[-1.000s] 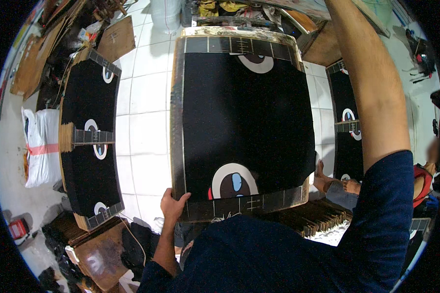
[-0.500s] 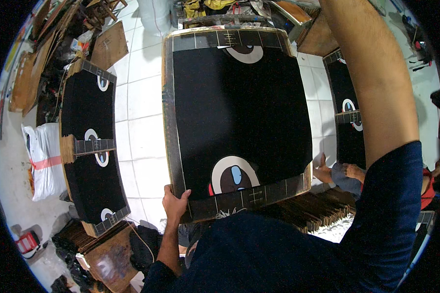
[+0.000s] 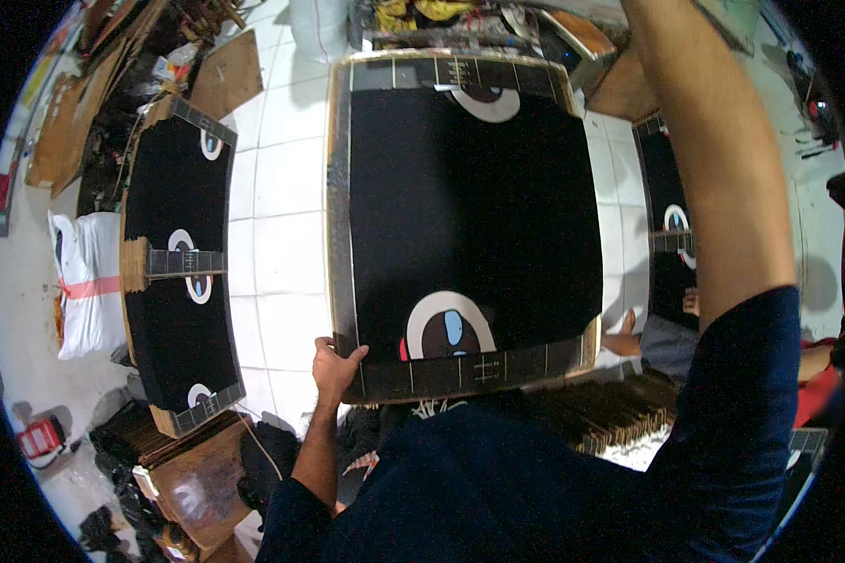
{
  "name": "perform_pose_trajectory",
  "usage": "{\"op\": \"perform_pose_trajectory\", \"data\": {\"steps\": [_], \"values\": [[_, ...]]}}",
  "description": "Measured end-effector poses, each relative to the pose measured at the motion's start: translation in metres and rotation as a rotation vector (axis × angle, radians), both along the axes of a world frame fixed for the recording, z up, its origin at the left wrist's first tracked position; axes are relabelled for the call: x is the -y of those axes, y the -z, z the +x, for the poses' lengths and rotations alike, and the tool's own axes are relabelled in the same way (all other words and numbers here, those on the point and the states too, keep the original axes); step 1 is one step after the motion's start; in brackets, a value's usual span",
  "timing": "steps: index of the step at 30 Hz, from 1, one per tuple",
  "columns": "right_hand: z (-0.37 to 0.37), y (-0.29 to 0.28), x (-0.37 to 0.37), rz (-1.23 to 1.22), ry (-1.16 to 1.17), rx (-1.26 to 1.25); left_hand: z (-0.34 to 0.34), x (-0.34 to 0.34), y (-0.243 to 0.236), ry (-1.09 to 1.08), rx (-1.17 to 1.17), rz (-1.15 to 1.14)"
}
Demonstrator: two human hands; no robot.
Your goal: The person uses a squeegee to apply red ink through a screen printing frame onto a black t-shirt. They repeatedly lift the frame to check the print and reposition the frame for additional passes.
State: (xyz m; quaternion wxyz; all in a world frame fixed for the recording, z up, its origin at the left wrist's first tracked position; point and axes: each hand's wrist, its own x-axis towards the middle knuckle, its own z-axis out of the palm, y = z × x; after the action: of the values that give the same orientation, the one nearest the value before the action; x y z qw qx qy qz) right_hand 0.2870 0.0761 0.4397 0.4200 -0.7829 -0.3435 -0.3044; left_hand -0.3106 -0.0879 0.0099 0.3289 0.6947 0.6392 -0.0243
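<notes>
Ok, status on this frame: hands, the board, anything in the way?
Left hand grips the near-left corner of the large black printed board. Right hand out of frame, arm raised past the far edge. More printed boards on the white tiled floor, one at left.

Three black printed boards are in view: one held board point(image 3: 469, 216), one on the left floor point(image 3: 174, 272), one at the right edge point(image 3: 667, 225). One white sack point(image 3: 84, 281).

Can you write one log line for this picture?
left hand: grips board's near left corner | black board: held over tiled floor | right hand: out of view
</notes>
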Motion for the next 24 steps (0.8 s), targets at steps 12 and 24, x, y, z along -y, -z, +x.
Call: {"op": "perform_pose_trajectory", "data": {"steps": [12, 24], "values": [[-0.076, 0.199, 0.110, 0.197, -0.215, 0.226, 0.217, -0.070, -0.108, 0.025, 1.207, -0.155], [-0.012, 0.361, 0.100, -0.353, -0.484, -0.155, 0.292, -0.043, -0.008, -0.635, 0.770, -0.167]]}}
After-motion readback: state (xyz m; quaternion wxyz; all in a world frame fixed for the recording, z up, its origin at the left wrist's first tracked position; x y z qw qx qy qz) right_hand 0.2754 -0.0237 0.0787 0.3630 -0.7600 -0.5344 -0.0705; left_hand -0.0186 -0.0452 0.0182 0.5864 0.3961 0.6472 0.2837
